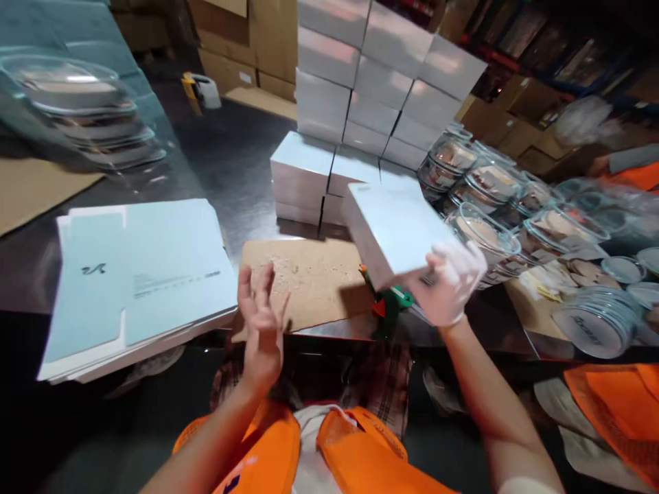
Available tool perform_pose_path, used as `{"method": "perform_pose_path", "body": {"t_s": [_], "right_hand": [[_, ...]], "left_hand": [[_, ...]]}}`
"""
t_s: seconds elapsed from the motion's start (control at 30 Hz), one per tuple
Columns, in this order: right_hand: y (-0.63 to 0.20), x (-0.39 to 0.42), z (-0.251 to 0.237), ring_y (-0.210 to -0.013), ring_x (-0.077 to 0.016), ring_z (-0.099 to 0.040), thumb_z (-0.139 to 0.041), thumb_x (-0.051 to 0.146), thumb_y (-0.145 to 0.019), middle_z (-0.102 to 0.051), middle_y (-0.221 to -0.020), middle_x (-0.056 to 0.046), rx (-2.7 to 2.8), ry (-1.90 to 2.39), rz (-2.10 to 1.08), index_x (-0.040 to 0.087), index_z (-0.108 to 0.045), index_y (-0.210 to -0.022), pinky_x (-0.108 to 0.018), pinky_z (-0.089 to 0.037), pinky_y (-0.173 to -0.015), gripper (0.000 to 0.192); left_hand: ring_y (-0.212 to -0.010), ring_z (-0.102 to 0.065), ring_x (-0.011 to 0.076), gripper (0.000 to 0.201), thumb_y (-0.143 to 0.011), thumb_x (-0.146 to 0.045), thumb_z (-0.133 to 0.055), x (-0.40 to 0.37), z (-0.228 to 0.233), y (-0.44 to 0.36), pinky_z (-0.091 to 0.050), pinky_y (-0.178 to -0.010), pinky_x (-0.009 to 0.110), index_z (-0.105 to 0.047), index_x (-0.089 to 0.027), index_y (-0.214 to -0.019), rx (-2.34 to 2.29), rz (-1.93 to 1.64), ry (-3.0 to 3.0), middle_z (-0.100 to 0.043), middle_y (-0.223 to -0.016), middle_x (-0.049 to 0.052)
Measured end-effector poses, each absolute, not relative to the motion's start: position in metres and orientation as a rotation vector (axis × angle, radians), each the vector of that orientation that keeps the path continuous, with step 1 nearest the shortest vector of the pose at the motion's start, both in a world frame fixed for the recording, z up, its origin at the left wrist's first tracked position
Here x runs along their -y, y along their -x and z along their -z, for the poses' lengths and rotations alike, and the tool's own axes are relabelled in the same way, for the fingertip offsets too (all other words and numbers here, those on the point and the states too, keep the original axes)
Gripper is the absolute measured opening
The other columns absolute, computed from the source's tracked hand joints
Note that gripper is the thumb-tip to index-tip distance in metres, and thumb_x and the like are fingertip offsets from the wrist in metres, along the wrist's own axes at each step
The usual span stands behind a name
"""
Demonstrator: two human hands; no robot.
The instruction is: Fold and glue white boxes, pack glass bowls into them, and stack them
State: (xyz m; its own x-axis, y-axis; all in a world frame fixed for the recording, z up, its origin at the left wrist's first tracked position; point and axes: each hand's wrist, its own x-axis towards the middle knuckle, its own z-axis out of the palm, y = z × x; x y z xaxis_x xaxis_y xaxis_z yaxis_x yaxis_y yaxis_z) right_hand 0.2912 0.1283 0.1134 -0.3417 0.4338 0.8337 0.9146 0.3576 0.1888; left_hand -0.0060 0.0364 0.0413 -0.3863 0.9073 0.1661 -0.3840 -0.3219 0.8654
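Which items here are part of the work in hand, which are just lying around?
In hand:
right hand holding white box
left hand, open, empty
box stack
flat cartons

Lying about:
tape dispenser
clear lids
cardboard sheet

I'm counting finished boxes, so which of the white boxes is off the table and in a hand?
The tilted white box gripped by the gloved right hand. The other boxes sit stacked level on the table behind it.
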Motion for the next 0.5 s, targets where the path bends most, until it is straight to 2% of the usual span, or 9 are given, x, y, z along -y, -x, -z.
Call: {"method": "perform_pose_path", "body": {"t_s": [0.1,0.2,0.27,0.33,0.37,0.4,0.43,0.47,0.5], "right_hand": [[-0.284,-0.22,-0.165,-0.148,-0.0332,-0.041,-0.065,0.024,-0.086,-0.056,-0.15,-0.017,1.938,1.399,0.752,0.015,-0.06,-0.137,-0.06,-0.029,-0.126,0.052],[-0.275,-0.292,-0.183,-0.144,-0.0313,-0.038,-0.065,0.016,-0.081,-0.053,-0.152,-0.021,1.919,1.55,0.594,0.005,-0.054,-0.145,-0.057,-0.029,-0.125,0.065],[-0.274,-0.317,-0.179,-0.141,-0.0301,-0.04,-0.064,0.012,-0.08,-0.055,-0.149,-0.023,1.919,1.582,0.52,0.003,-0.055,-0.143,-0.056,-0.032,-0.124,0.064],[-0.276,-0.324,-0.17,-0.142,-0.0314,-0.04,-0.065,0.011,-0.077,-0.054,-0.15,-0.026,1.911,1.584,0.483,0.002,-0.055,-0.142,-0.058,-0.028,-0.125,0.066],[-0.277,-0.325,-0.166,-0.144,-0.0328,-0.039,-0.066,0.011,-0.076,-0.053,-0.151,-0.027,1.906,1.582,0.471,0.001,-0.055,-0.142,-0.059,-0.026,-0.127,0.068],[-0.279,-0.324,-0.163,-0.146,-0.0342,-0.039,-0.067,0.012,-0.075,-0.052,-0.153,-0.028,1.907,1.579,0.458,0.0,-0.054,-0.143,-0.059,-0.024,-0.127,0.071],[-0.281,-0.322,-0.161,-0.148,-0.0358,-0.039,-0.068,0.015,-0.075,-0.051,-0.154,-0.029,1.917,1.577,0.442,-0.001,-0.054,-0.144,-0.058,-0.023,-0.128,0.072],[-0.282,-0.321,-0.16,-0.151,-0.0375,-0.038,-0.069,0.019,-0.076,-0.05,-0.155,-0.029,1.933,1.578,0.421,-0.002,-0.053,-0.144,-0.058,-0.022,-0.128,0.074],[-0.283,-0.319,-0.16,-0.153,-0.0398,-0.037,-0.069,0.022,-0.077,-0.048,-0.157,-0.03,1.949,1.583,0.397,-0.003,-0.052,-0.146,-0.059,-0.021,-0.128,0.076]], "left_hand": [[-0.156,-0.047,0.0362,0.085,-0.089,-0.077,-0.069,-0.028,-0.034,0.028,-0.044,-0.122,0.063,-0.042,-0.038,-0.16,-1.094,-1.854,-1.122,-0.059,-0.157,0.016],[-0.149,-0.055,0.0366,0.078,-0.088,-0.063,-0.079,-0.02,-0.048,0.066,-0.047,-0.122,0.06,-0.051,-0.031,-0.154,-1.332,-1.876,-1.347,-0.06,-0.155,0.014],[-0.149,-0.053,0.0405,0.07,-0.086,-0.059,-0.081,-0.014,-0.066,0.105,-0.042,-0.125,0.066,-0.06,-0.029,-0.146,-1.649,-1.903,-1.496,-0.062,-0.154,0.012],[-0.144,-0.057,0.0472,0.056,-0.087,-0.065,-0.075,-0.01,-0.082,0.153,-0.039,-0.12,0.076,-0.071,-0.029,-0.129,-2.041,-1.848,-1.577,-0.07,-0.143,0.009],[-0.147,-0.055,0.0467,0.045,-0.095,-0.062,-0.066,-0.01,-0.087,0.178,-0.038,-0.118,0.077,-0.071,-0.031,-0.126,-2.193,-1.718,-1.515,-0.069,-0.146,0.007],[-0.146,-0.055,0.0476,0.035,-0.097,-0.059,-0.062,-0.012,-0.089,0.203,-0.042,-0.111,0.078,-0.072,-0.03,-0.116,-2.308,-1.67,-1.404,-0.072,-0.141,0.006],[-0.145,-0.056,0.0485,0.031,-0.097,-0.057,-0.062,-0.016,-0.088,0.226,-0.044,-0.105,0.077,-0.071,-0.029,-0.1,-2.397,-1.644,-1.292,-0.078,-0.129,0.006],[-0.143,-0.058,0.0503,0.033,-0.091,-0.058,-0.067,-0.022,-0.084,0.246,-0.049,-0.098,0.076,-0.064,-0.026,-0.081,-2.455,-1.649,-1.199,-0.082,-0.109,0.004],[-0.141,-0.059,0.0504,0.041,-0.086,-0.055,-0.075,-0.031,-0.079,0.261,-0.052,-0.095,0.072,-0.055,-0.023,-0.072,-2.354,-1.677,-1.21,-0.08,-0.095,0.003]]}}
